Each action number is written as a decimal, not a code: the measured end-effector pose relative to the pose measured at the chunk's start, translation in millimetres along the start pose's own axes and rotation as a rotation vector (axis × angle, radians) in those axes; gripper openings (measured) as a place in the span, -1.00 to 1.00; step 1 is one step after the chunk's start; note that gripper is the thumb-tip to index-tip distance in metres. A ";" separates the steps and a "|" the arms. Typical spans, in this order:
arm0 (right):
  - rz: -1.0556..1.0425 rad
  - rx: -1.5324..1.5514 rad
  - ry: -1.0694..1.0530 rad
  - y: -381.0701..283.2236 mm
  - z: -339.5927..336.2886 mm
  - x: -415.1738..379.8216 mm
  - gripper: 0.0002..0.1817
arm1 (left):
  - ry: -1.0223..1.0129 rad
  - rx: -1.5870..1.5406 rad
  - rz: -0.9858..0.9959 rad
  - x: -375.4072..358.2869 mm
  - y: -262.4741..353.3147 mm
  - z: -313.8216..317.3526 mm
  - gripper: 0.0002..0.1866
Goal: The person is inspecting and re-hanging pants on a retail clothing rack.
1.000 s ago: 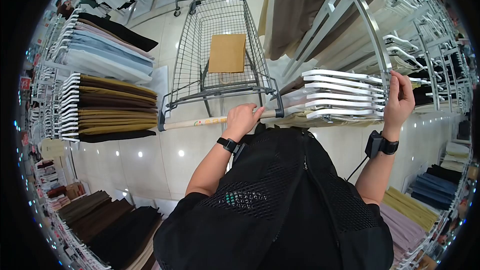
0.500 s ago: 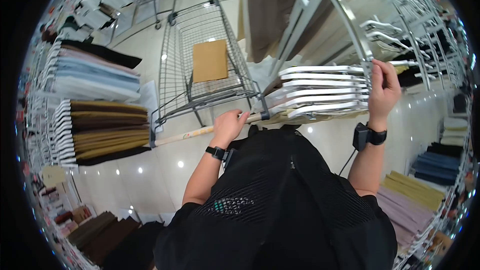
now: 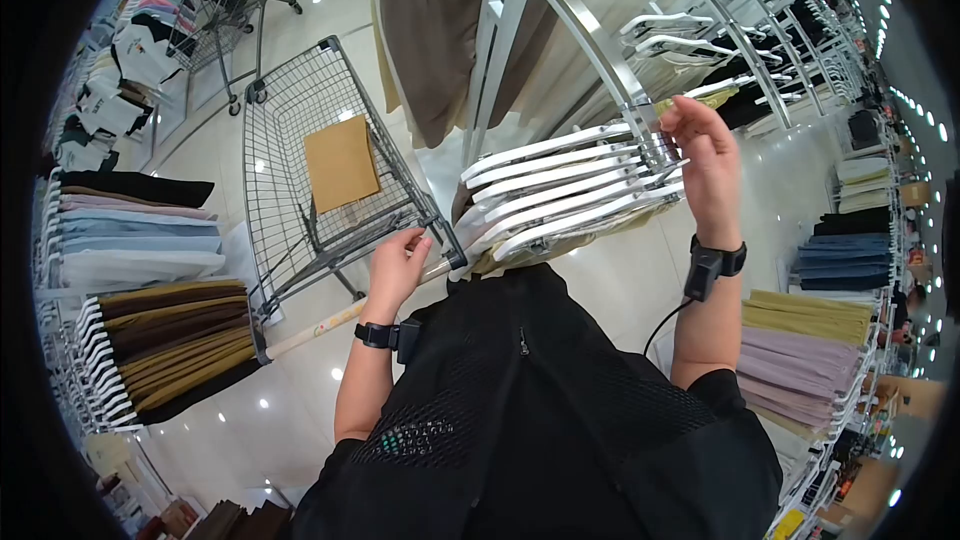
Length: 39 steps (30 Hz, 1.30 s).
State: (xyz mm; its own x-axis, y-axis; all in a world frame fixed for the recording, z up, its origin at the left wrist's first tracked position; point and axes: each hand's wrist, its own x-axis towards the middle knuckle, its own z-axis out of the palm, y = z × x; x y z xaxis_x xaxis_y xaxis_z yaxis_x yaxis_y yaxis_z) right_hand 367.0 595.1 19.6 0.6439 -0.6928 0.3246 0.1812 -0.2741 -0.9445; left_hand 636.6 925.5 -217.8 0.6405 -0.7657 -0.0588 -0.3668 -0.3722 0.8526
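My left hand [image 3: 398, 268] is closed over the pale handle bar [image 3: 330, 324] of a wire shopping cart [image 3: 300, 155], near the bar's right end. A flat tan cardboard piece [image 3: 342, 165] lies in the cart. Beside the end of a curved metal display rail [image 3: 585, 25] is my right hand [image 3: 706, 155], its fingers loosely curled and the thumb apart from them. Several white hangers [image 3: 570, 185] hang together at that rail end, next to the fingertips. The garments under the hangers are mostly hidden.
Brown trousers [image 3: 428, 35] hang from the rack ahead. On the left are a rack of mustard and brown trousers [image 3: 185, 350] and a row of blue and white garments [image 3: 140, 230]. Another cart [image 3: 235, 20] stands at the upper left. Folded lilac garments [image 3: 800, 360] are at the right.
The view has turned, so the cart and rack sit further left. My right fingers have loosened from the rail end. My left hand remains at the cart handle.
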 end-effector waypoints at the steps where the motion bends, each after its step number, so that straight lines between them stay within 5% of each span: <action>1: 0.009 0.067 0.006 0.5 -6.8 1.5 -0.59 | -0.002 -0.004 0.003 4.8 3.0 -1.3 -0.62; 6: 0.248 -0.221 -0.106 14.5 -30.1 10.5 -0.66 | 0.094 -0.157 0.025 21.1 34.1 -12.3 -0.65; 12: 0.108 -0.244 -0.155 31.0 -20.7 39.3 -0.70 | 0.109 -0.286 -0.013 21.1 83.0 -24.1 -0.65; 18: 0.120 -0.295 -0.325 31.7 -14.1 79.1 -0.75 | 0.143 -0.438 0.157 13.2 154.6 -23.8 -0.66; 26: 0.030 -0.288 -0.345 50.0 9.8 133.2 -0.77 | 0.040 -0.029 0.497 30.3 205.8 -1.0 -0.49; 39: -0.134 -0.405 -0.289 93.4 52.3 235.8 -0.75 | -0.005 -0.139 0.270 15.5 193.2 -0.2 -0.56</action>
State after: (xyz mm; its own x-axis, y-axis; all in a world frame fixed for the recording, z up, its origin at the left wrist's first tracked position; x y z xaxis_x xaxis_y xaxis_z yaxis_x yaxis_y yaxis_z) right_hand 574.7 441.0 5.3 0.8240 -0.4371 0.3605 0.0106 -0.6242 -0.7812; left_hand 575.8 841.9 -53.9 0.5286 -0.8300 0.1778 -0.4278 -0.0795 0.9004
